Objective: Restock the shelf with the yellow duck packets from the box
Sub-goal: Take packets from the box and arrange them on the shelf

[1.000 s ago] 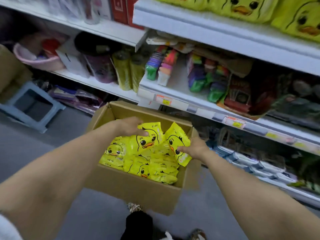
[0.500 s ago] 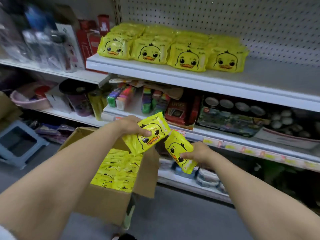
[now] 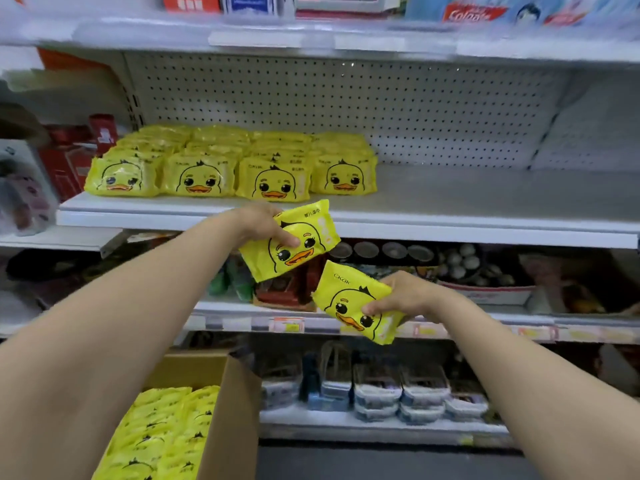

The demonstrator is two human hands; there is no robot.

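Left hand [image 3: 263, 225] grips a duck pkt [image 3: 294, 244] at its upper left corner, thumb across the printed face. The pkt is tilted and held in the air just below and in front of the shelf's front edge [image 3: 450, 232]. Right hand [image 3: 401, 294] grips a second duck pkt [image 3: 349, 303] by its right side, thumb on the face. It sits lower and to the right of the first. The two pkts' nearest corners are close; can't tell if they touch. Neither pkt is on the shelf.

Shelf [image 3: 467, 197]: stocked pkts [image 3: 228, 164] fill the left part, four across at the front edge, w/ rows running back to the pegboard [image 3: 346, 98]. The leftmost column sits just beside red boxes [image 3: 65, 161] at the left end. From the fourth column to the right end the shelf is bare, front edge to back wall. There's open air btwn the stock and the shelf above, which carries toothpaste boxes [image 3: 474, 13].

Box [image 3: 228, 410] is at btm left, open, under the left forearm, w/ more pkts [image 3: 162, 434] packed inside against its right wall. Lower shelves hold mixed goods, mostly blurred.
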